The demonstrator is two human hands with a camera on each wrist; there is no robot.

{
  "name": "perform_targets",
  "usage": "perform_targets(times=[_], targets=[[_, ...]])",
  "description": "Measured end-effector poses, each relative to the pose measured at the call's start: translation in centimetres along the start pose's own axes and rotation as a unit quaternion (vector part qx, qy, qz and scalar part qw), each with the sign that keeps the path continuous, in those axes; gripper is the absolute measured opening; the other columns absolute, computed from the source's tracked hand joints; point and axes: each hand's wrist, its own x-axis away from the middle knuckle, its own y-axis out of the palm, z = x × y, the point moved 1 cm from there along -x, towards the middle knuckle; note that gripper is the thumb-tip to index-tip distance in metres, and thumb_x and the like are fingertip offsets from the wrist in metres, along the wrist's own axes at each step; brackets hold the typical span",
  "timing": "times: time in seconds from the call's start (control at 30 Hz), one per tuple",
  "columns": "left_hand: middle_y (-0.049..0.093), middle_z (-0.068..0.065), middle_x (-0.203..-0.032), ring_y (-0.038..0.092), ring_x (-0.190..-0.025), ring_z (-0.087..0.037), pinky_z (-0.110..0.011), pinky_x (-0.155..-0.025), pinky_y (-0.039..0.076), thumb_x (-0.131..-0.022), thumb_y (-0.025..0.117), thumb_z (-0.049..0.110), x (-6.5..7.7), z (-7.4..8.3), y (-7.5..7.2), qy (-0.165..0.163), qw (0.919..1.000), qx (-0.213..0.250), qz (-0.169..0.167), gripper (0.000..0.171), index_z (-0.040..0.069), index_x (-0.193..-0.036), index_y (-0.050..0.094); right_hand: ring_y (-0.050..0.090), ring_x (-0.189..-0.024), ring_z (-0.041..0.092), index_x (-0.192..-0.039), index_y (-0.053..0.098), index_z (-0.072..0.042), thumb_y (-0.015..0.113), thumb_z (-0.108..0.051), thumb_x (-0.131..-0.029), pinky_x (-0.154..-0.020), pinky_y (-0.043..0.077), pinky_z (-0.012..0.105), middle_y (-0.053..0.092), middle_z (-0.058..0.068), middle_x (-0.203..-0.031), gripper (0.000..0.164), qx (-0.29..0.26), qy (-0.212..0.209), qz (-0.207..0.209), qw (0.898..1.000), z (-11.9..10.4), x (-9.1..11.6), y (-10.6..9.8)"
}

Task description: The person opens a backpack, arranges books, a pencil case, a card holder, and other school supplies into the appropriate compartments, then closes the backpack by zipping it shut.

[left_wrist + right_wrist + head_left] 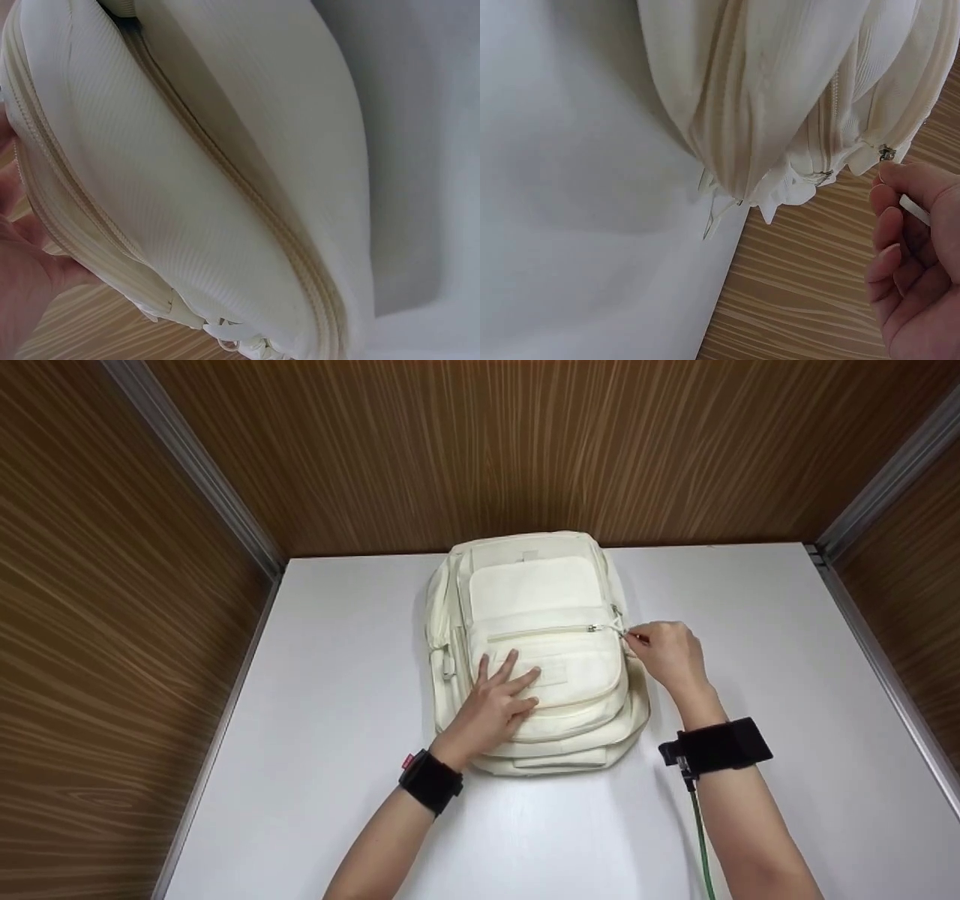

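A cream backpack [536,589] lies front side up. Across its front runs a horizontal zipper [540,633], with the slider at its right end. My left hand [491,711] rests with spread fingers on the lower front pocket, over its left part. At the bag's right edge, my right hand [670,654] pinches a zipper pull between thumb and index finger. The right wrist view shows the pull's pale tab [915,209] sticking out past the fingers, beside a metal slider [886,153]. In the left wrist view, curved zippers [225,161] run along the bag's bottom side.
Under the bag is a white tabletop [345,660]. A wood-grain panel [480,450] rises behind it, with more panels at both sides. Both wrists wear black bands, and a green cable [703,840] hangs from the right band [724,746].
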Motion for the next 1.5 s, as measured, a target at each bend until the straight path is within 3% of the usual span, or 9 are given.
perform_targets(times=[0.3,0.6,0.8,0.97,1.1,1.23,1.33,1.4,1.5], targets=[[0.052,-0.008,-0.142,0.027,-0.141,-0.042,-0.069,-0.108,0.012,-0.095,0.066,0.020,-0.3,0.2,-0.1,-0.010,0.9995,0.013,-0.027,0.015,0.014,-0.102,0.078,0.065,-0.066,0.032,-0.087,0.077,-0.002,0.067,-0.008,-0.090,-0.055,0.050,0.048,0.070,0.015,-0.078,0.012,0.021,0.004,0.015,1.000,0.6,-1.7,0.9],[0.050,-0.006,-0.143,0.026,-0.142,-0.041,-0.068,-0.109,0.010,-0.096,0.064,0.020,-0.6,0.1,0.0,-0.016,0.9987,0.026,-0.040,0.016,0.014,-0.102,0.078,0.065,-0.070,0.038,-0.094,0.076,-0.002,0.065,-0.016,-0.094,-0.057,0.049,0.051,0.071,0.017,-0.084,0.018,0.053,0.070,0.021,0.996,-0.1,-2.0,1.6],[0.050,-0.005,-0.144,0.027,-0.142,-0.040,-0.068,-0.109,0.012,-0.095,0.066,0.021,-0.3,-0.1,0.0,-0.017,0.9990,0.013,-0.038,0.014,0.016,-0.101,0.078,0.066,-0.086,0.040,-0.118,0.069,0.000,0.059,-0.016,-0.098,-0.069,0.052,0.053,0.068,0.023,-0.100,0.027,0.024,0.090,0.028,0.995,-1.2,-1.2,1.9],[0.050,-0.004,-0.145,0.027,-0.143,-0.037,-0.064,-0.111,0.012,-0.097,0.064,0.023,-0.1,-0.6,-0.2,-0.018,0.9990,0.020,-0.035,0.016,0.017,-0.102,0.078,0.060,-0.102,0.049,-0.148,0.045,-0.016,0.053,-0.038,-0.101,-0.076,0.050,0.061,0.053,0.028,-0.129,0.053,-0.001,0.104,-0.029,0.994,-2.5,0.3,1.8],[0.053,-0.007,-0.142,0.032,-0.142,-0.030,-0.055,-0.115,0.015,-0.098,0.062,0.020,0.3,-1.2,-0.6,-0.034,0.9970,0.069,-0.009,0.020,0.012,-0.111,0.075,0.055,-0.107,0.055,-0.156,0.026,-0.028,0.048,-0.051,-0.100,-0.078,0.047,0.066,0.040,0.030,-0.142,0.065,-0.015,0.113,-0.088,0.990,-3.1,1.7,1.6],[0.055,-0.014,-0.137,0.038,-0.138,-0.031,-0.053,-0.114,0.022,-0.097,0.064,0.021,0.7,-1.9,-1.0,-0.087,0.9934,0.039,0.064,0.028,0.007,-0.120,0.069,0.048,-0.116,0.059,-0.158,0.014,-0.033,0.046,-0.056,-0.099,-0.084,0.042,0.071,0.024,0.034,-0.150,0.071,-0.040,0.104,-0.170,0.979,-3.8,3.1,1.2],[0.048,-0.020,-0.139,0.035,-0.137,-0.041,-0.063,-0.107,0.028,-0.095,0.064,0.037,1.0,-2.3,-0.9,-0.178,0.9798,-0.019,0.088,0.044,0.011,-0.131,0.063,0.052,-0.115,0.054,-0.158,0.010,-0.037,0.048,-0.056,-0.098,-0.087,0.039,0.073,0.015,0.036,-0.152,0.073,-0.059,0.107,-0.227,0.966,-4.5,3.9,0.9],[0.038,-0.024,-0.146,0.029,-0.138,-0.047,-0.070,-0.103,0.027,-0.094,0.059,0.053,1.1,-2.3,-0.8,-0.257,0.9644,-0.021,0.057,0.060,0.019,-0.143,0.053,0.055,-0.113,0.050,-0.158,0.010,-0.037,0.049,-0.054,-0.098,-0.088,0.038,0.073,0.012,0.037,-0.152,0.073,-0.067,0.110,-0.247,0.960,-4.8,4.3,0.8],[0.020,-0.027,-0.156,0.016,-0.140,-0.054,-0.075,-0.099,0.024,-0.091,0.047,0.069,1.3,-2.3,-0.5,-0.350,0.9362,0.023,-0.018,0.074,0.034,-0.154,0.030,0.053,-0.115,0.050,-0.158,0.010,-0.035,0.048,-0.053,-0.099,-0.091,0.036,0.073,0.012,0.039,-0.152,0.073,-0.069,0.115,-0.255,0.958,-5.0,4.6,0.8]])
